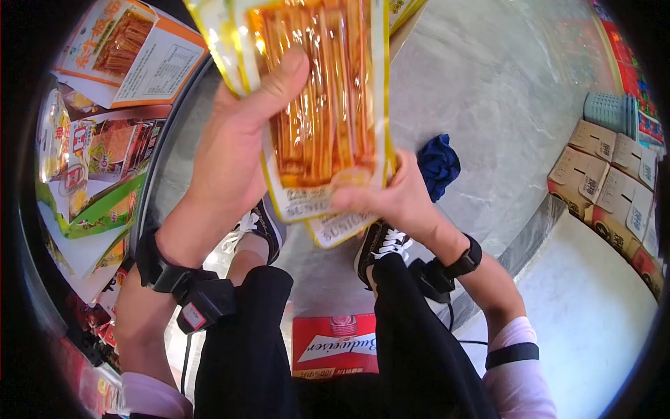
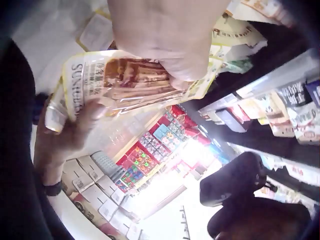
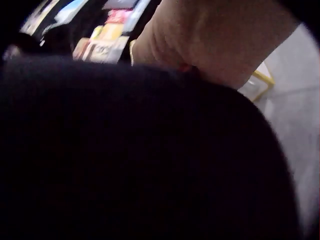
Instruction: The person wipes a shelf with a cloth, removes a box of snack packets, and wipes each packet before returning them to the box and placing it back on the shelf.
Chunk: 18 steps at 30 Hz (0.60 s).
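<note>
A stack of yellow-edged snack packets point(image 1: 324, 91) with glossy orange-red strips behind clear plastic is held up between both hands in the head view. My left hand point(image 1: 234, 140) grips its left side, thumb lying across the front. At the lower right, my right hand point(image 1: 401, 199) pinches the bottom corner, thumb on the printed white strip. Another packet's edge point(image 1: 342, 229) shows beneath the front one. The left wrist view has the front packet point(image 2: 140, 87) from the side, between both hands. In the right wrist view a dark shape hides most of the right hand point(image 3: 215, 40).
Opened snack boxes point(image 1: 160, 66) and colourful packets point(image 1: 105, 167) line a shelf at left. A dark blue cloth point(image 1: 438, 167) lies on the grey floor point(image 1: 488, 84). Brown cartons point(image 1: 607, 171) stand at right. A red Budweiser box point(image 1: 335, 342) sits between the legs.
</note>
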{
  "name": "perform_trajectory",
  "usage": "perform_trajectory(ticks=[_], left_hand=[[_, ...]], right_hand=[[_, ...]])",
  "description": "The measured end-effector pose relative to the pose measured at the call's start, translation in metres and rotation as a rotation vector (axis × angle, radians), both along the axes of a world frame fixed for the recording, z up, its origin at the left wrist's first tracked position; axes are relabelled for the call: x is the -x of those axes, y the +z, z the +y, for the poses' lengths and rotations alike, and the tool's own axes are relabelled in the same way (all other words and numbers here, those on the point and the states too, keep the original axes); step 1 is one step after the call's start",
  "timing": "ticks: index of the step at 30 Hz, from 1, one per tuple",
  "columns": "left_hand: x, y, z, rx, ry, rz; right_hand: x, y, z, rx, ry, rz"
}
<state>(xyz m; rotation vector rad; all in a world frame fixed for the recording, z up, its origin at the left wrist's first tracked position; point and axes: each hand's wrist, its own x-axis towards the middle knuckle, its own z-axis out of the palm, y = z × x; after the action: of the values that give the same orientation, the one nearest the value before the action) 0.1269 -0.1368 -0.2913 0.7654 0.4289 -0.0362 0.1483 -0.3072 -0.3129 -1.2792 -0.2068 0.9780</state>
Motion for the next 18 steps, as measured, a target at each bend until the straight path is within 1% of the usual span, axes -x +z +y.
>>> perform_trajectory(ticks=[1, 2, 4, 5, 6, 8, 9, 11, 12, 13, 14, 15, 16, 17, 18], left_hand=[[-0.003, 0.003, -0.002, -0.076, 0.072, -0.059], [-0.006, 0.005, -0.004, -0.150, 0.145, -0.119], [-0.009, 0.001, -0.004, -0.176, 0.172, -0.152], [-0.009, -0.001, -0.003, -0.220, 0.213, -0.128], [-0.009, -0.004, -0.003, -0.265, 0.254, -0.105], [-0.009, -0.009, -0.001, -0.232, 0.278, -0.106], [-0.008, -0.010, 0.000, -0.198, 0.300, -0.108], [-0.009, -0.010, -0.002, -0.162, 0.312, -0.079], [-0.009, -0.010, -0.002, -0.126, 0.325, -0.050], [-0.008, -0.010, 0.000, -0.125, 0.324, -0.050], [-0.006, -0.011, 0.004, 0.033, 0.218, -0.023], [-0.004, -0.010, 0.006, 0.190, 0.111, 0.004], [-0.002, -0.011, 0.004, 0.190, 0.112, 0.004], [0.003, -0.012, 0.002, 0.298, 0.034, 0.083], [0.006, -0.012, 0.000, 0.406, -0.045, 0.161]], right_hand=[[-0.009, 0.005, -0.005, 0.008, 0.036, 0.387], [-0.007, 0.006, -0.004, 0.011, 0.036, 0.386], [0.000, 0.007, 0.001, -0.317, -0.186, 0.688], [0.001, 0.004, -0.003, -0.390, -0.136, 0.722], [0.004, 0.003, -0.002, -0.391, -0.135, 0.723], [0.012, 0.001, 0.004, -0.387, -0.214, 0.516], [0.014, 0.002, 0.007, -0.387, -0.213, 0.516], [0.016, 0.003, 0.011, -0.169, -0.279, 0.484], [0.016, 0.003, 0.011, -0.169, -0.280, 0.484], [0.017, 0.002, 0.010, -0.144, -0.282, 0.392], [0.017, 0.001, 0.010, -0.120, -0.283, 0.301], [0.014, -0.001, 0.005, -0.120, -0.284, 0.300], [0.008, -0.002, -0.003, -0.115, -0.112, -0.069], [0.003, -0.003, -0.008, -0.108, 0.065, -0.436], [-0.002, -0.005, -0.006, -0.108, 0.066, -0.437]])
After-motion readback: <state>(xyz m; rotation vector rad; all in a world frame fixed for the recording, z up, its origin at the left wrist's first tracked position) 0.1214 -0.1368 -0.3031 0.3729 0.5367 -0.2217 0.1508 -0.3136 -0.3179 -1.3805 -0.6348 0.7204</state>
